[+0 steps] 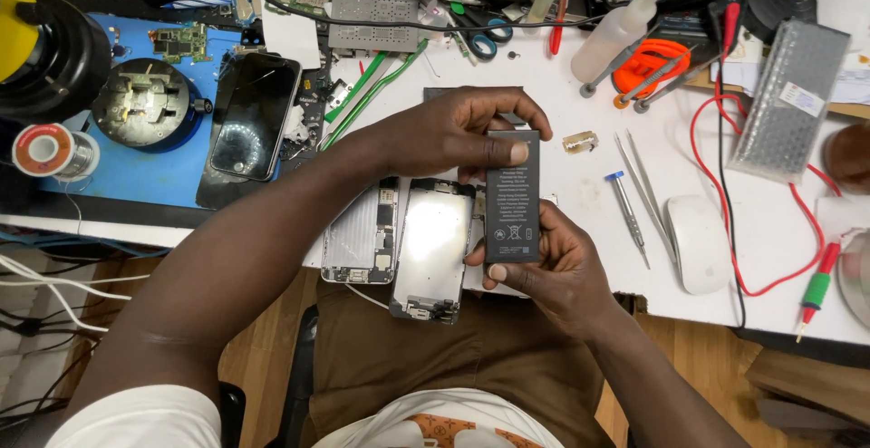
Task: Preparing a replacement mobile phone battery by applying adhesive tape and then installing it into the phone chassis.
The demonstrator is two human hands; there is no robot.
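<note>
both hands, left and right, are pinching a black battery by its ends above an opened phone.

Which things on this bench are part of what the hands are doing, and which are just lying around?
In use: left hand, right hand, black battery, opened phone halves.

Lying about: tweezers, white mouse, scissors, solder spool, squeeze bottle.
</note>
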